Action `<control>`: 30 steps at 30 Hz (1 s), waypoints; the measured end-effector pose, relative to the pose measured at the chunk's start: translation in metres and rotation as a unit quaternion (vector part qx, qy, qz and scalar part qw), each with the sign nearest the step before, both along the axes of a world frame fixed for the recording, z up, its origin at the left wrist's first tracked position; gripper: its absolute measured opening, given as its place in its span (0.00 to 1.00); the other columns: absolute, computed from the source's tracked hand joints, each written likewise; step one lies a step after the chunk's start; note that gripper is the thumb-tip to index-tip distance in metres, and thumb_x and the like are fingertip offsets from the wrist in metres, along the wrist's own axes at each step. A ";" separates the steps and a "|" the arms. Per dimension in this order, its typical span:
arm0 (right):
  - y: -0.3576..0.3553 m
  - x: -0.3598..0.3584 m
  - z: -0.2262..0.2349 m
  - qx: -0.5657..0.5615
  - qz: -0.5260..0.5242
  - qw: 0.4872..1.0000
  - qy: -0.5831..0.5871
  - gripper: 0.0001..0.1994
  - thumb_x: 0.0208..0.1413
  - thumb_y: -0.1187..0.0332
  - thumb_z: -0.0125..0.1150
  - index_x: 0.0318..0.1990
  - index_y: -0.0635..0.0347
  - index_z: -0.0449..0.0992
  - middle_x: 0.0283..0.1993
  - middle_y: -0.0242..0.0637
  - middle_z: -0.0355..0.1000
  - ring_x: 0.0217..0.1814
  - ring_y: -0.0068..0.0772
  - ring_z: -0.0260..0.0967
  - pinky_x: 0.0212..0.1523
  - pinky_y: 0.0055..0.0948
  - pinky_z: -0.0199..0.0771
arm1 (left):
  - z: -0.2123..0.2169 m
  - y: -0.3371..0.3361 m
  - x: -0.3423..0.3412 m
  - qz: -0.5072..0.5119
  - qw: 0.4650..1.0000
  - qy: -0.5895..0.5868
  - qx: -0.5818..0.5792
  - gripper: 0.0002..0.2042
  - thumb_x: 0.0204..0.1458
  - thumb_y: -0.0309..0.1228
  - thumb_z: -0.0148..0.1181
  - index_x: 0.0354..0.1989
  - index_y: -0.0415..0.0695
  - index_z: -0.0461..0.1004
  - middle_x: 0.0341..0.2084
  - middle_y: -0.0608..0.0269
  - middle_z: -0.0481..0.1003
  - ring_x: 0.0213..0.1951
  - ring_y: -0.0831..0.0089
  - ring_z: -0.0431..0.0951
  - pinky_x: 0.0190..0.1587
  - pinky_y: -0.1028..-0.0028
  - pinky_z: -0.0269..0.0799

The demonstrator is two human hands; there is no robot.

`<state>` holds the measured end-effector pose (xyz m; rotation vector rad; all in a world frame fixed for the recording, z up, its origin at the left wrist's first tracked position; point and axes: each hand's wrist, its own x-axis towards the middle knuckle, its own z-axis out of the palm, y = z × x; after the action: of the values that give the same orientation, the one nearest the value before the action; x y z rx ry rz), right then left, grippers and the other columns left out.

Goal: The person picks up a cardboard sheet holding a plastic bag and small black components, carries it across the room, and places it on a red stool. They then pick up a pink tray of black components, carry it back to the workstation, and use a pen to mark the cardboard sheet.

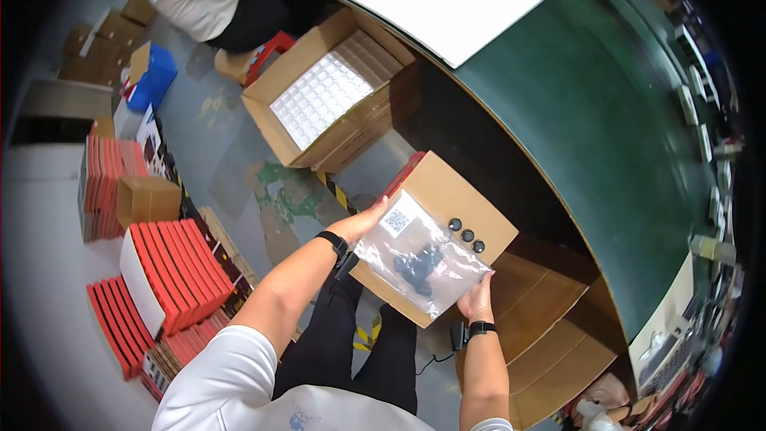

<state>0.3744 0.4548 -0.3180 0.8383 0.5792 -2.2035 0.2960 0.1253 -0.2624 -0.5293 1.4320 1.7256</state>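
Clear plastic bag, qty 1, w/ white QR label & dark contents (type unclear, glare); loc. in front of torso, flat against brown cardboard box. L grip: closed on bag's L edge. R grip: closed on bag's lower-R corner; can't tell if either also takes the box. Blk round caps, qty 3, in row on box, just beside bag's upper-R edge. Dark gap betw. box & curved edge of green surface. Grey floor betw. open carton & red-edged stack, L.
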 end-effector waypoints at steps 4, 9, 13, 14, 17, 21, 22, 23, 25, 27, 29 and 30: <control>-0.002 -0.003 0.021 -0.012 0.064 0.998 0.025 0.44 0.52 0.31 0.23 0.65 0.60 0.46 0.68 0.41 0.46 0.70 0.44 0.40 0.68 0.44 0.37 | 0.025 -0.015 0.043 0.072 0.992 -0.064 0.081 0.36 0.57 0.59 0.26 0.65 0.43 0.47 0.63 0.57 0.52 0.64 0.66 0.51 0.62 0.67 0.50; -0.064 0.003 0.059 -0.002 0.171 0.985 0.018 0.44 0.53 0.32 0.23 0.66 0.60 0.45 0.69 0.41 0.45 0.70 0.44 0.41 0.68 0.44 0.37 | 0.040 -0.071 0.129 0.201 0.971 -0.052 0.115 0.36 0.57 0.59 0.26 0.65 0.43 0.47 0.63 0.57 0.52 0.63 0.65 0.52 0.62 0.66 0.51; -0.112 0.018 0.074 0.017 0.269 0.962 0.041 0.43 0.54 0.33 0.23 0.66 0.60 0.45 0.69 0.41 0.43 0.70 0.44 0.40 0.68 0.44 0.38 | 0.083 -0.109 0.188 0.280 0.955 -0.049 0.081 0.35 0.58 0.58 0.27 0.64 0.43 0.50 0.63 0.57 0.54 0.62 0.65 0.55 0.62 0.66 0.51; -0.133 0.021 0.081 0.029 0.299 0.953 0.040 0.43 0.53 0.32 0.22 0.66 0.59 0.45 0.69 0.40 0.44 0.70 0.44 0.40 0.68 0.44 0.38 | 0.091 -0.124 0.206 0.296 0.951 -0.049 0.071 0.35 0.58 0.58 0.26 0.64 0.43 0.50 0.63 0.58 0.54 0.62 0.66 0.55 0.62 0.66 0.51; -0.193 0.032 0.097 0.058 0.373 0.925 0.045 0.44 0.52 0.32 0.21 0.66 0.59 0.45 0.69 0.40 0.44 0.70 0.43 0.40 0.68 0.45 0.37 | 0.103 -0.170 0.264 0.345 0.936 -0.044 0.057 0.35 0.58 0.58 0.26 0.64 0.42 0.50 0.63 0.58 0.53 0.62 0.66 0.55 0.62 0.67 0.52; -0.283 0.041 0.125 0.034 0.458 0.888 0.026 0.44 0.52 0.31 0.21 0.66 0.58 0.44 0.69 0.39 0.44 0.70 0.43 0.40 0.67 0.45 0.38 | 0.106 -0.236 0.331 0.406 0.911 -0.043 0.056 0.36 0.57 0.59 0.25 0.63 0.42 0.52 0.62 0.57 0.56 0.61 0.66 0.57 0.60 0.68 0.55; -0.308 0.044 0.136 0.033 0.475 0.879 0.021 0.45 0.51 0.30 0.22 0.66 0.57 0.44 0.69 0.38 0.44 0.70 0.43 0.40 0.67 0.45 0.38 | 0.117 -0.253 0.345 0.416 0.907 -0.031 0.058 0.36 0.57 0.60 0.26 0.63 0.41 0.52 0.62 0.56 0.56 0.61 0.66 0.57 0.60 0.68 0.55; -0.335 0.046 0.147 0.030 0.491 0.870 0.017 0.45 0.50 0.29 0.22 0.66 0.57 0.45 0.69 0.38 0.44 0.70 0.43 0.40 0.67 0.45 0.38 | 0.127 -0.271 0.358 0.426 0.903 -0.018 0.059 0.37 0.57 0.60 0.26 0.64 0.41 0.51 0.61 0.56 0.56 0.61 0.65 0.57 0.60 0.68 0.54; -0.391 0.052 0.164 0.027 0.526 0.850 0.016 0.46 0.49 0.28 0.23 0.66 0.56 0.45 0.69 0.38 0.44 0.70 0.43 0.40 0.67 0.45 0.38 | 0.142 -0.307 0.383 0.454 0.889 -0.002 0.059 0.37 0.57 0.60 0.26 0.64 0.41 0.51 0.61 0.55 0.56 0.61 0.65 0.57 0.60 0.68 0.54; -0.446 0.055 0.173 0.010 0.572 0.818 0.056 0.48 0.47 0.26 0.22 0.66 0.56 0.46 0.69 0.38 0.45 0.70 0.44 0.41 0.67 0.45 0.40 | 0.149 -0.344 0.402 0.472 0.880 -0.003 0.057 0.36 0.58 0.59 0.25 0.65 0.41 0.48 0.63 0.56 0.52 0.63 0.67 0.53 0.62 0.69 0.50; -0.495 0.046 0.177 -0.002 0.601 0.795 0.079 0.49 0.45 0.25 0.21 0.66 0.55 0.47 0.69 0.38 0.46 0.70 0.44 0.42 0.66 0.45 0.41 | 0.159 -0.381 0.413 0.490 0.870 0.000 0.054 0.36 0.58 0.58 0.25 0.65 0.41 0.47 0.64 0.56 0.51 0.64 0.68 0.51 0.63 0.69 0.49; -0.516 0.030 0.171 -0.103 0.592 0.800 0.010 0.49 0.45 0.25 0.23 0.66 0.55 0.47 0.69 0.38 0.47 0.70 0.44 0.42 0.66 0.45 0.40 | 0.165 -0.399 0.409 0.490 0.871 0.001 0.038 0.36 0.58 0.58 0.26 0.65 0.41 0.46 0.64 0.56 0.50 0.64 0.68 0.51 0.63 0.69 0.48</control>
<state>0.4041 -0.0617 -0.1469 0.1755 0.6097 -1.0660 0.7052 -0.2740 -0.0978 -1.3760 1.1303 2.5240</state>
